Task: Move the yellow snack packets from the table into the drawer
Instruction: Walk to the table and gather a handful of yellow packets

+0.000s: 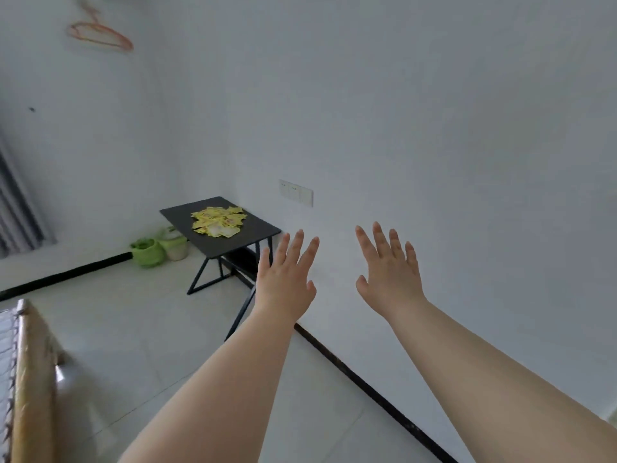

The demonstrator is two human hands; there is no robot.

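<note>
Both forearms extend forward. Left hand (283, 279) and right hand (389, 272) are raised side by side, fingers spread, palms away, holding nothing. Beyond them, ahead and to the left, the black table (260, 228) stands against the wall. The yellow snack packets (218, 221) lie heaped on it, towards its far wall-side corner. Left hand is judged nearer the heap. No drawer is visible; transfer not begun.

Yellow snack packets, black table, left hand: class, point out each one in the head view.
yellow snack packets (218, 221), head view, middle of the pile
black table (260, 230), head view, bare right part of the top
left hand (285, 282), head view, back of the hand
</note>
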